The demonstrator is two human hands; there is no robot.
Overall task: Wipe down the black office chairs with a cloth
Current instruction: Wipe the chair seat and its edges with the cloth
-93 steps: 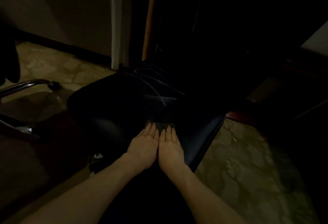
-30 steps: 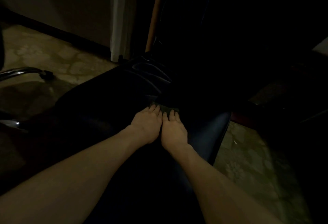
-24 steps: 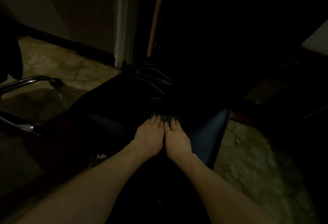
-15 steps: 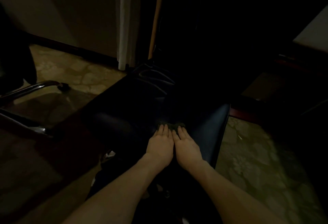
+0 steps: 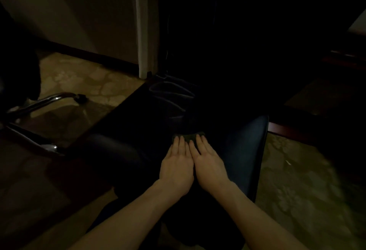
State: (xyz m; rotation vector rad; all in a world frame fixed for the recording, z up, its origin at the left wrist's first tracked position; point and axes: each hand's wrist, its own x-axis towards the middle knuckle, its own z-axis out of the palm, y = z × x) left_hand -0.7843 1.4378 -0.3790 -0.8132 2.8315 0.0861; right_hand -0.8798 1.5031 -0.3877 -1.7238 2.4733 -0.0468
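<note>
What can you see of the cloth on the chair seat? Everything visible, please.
The cloth is a small dark greenish piece, folded or bunched flat; the dim light hides its texture. It lies on the black chair seat, near the middle. Only its far edge shows: the left hand and right hand lie side by side on it, fingers straight, pressing it flat against the seat. Nothing else touches it.

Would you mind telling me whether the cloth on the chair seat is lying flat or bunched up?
Flat: the dark green cloth lies under both hands' straight fingers on the black chair seat.
</note>
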